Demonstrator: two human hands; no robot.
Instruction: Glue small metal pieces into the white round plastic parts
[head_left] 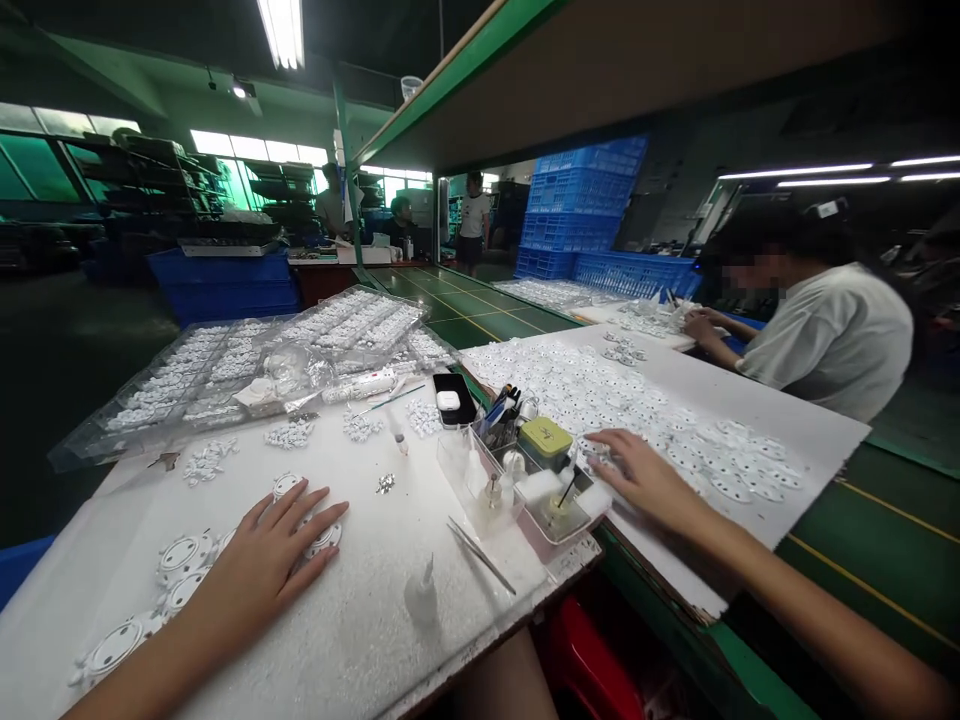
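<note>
My left hand (289, 545) lies flat with fingers spread over a few white round parts; a disc (324, 538) peeks out beneath the fingers. More white ring-faced discs (184, 552) lie beside the wrist. My right hand (637, 470) reaches past the divided organizer box (536, 545) to the white board (814, 440), its fingers stretched and apart at the near edge of many flat white parts (600, 395). Whether its fingertips touch a part is hard to see. Tweezers (481, 556) and a small dropper bottle (421, 592) are on the table between my hands.
Small piles of white pieces (362, 426) and metal bits (385, 484) lie ahead. Behind them are bagged trays of parts (352, 325) and a black phone-like slab with a white case (448, 401). A co-worker (832, 330) sits at right; blue crates (577, 200) are stacked beyond.
</note>
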